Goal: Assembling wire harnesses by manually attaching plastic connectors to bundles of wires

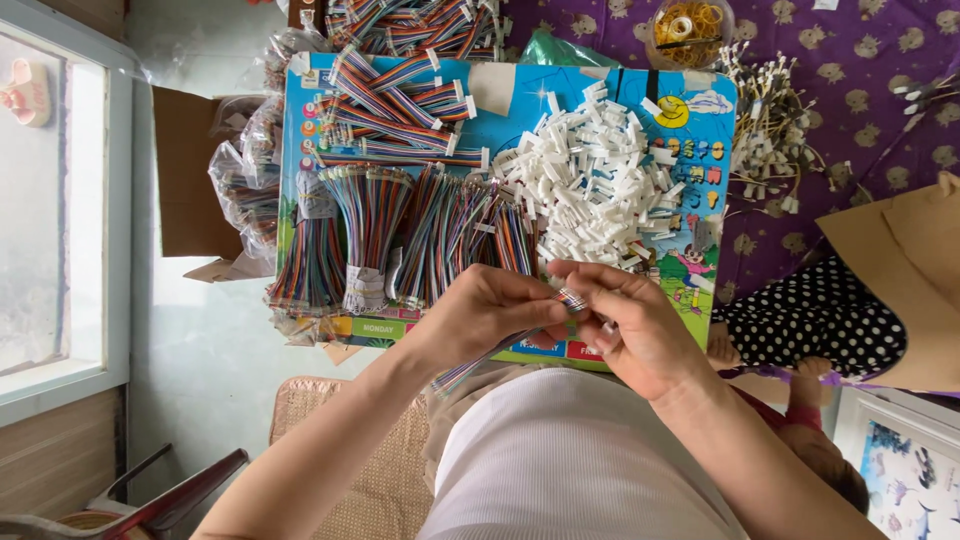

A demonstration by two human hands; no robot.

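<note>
A rainbow ribbon cable [520, 338] is being pinched in the closed grip of the left hand [480, 315], its end being held against the right hand [630, 325], whose fingers are closed on it. The wires are best kept flat and aligned. Beyond the grip, white connectors [600, 185] are heaped on the desk [700, 270]; farther off, yellow rings are being held in a clear tub [690, 25].

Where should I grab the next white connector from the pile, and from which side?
Probably pinch one loose piece at the near edge of the white connector pile by its long sides, coming from above. The edge pieces lie singly; the middle is heaped. Both the left hand and right hand hold the ribbon cable.
</note>
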